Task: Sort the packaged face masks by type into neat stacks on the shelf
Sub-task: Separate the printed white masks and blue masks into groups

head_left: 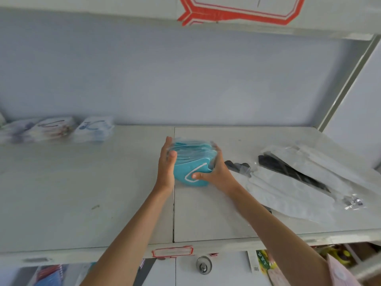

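Blue masks (pixel 190 162) squeezed between both hands — left hand (pixel 167 162) flat-fingered, right hand (pixel 214 172) gripping, shelf (pixel 82 193) just beneath.

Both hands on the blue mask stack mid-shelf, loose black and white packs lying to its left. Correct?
One error: the loose black and white packs lie to the right of the blue mask stack, not the left, as the head view shows. The left hand and right hand do both hold the stack, mid-shelf.
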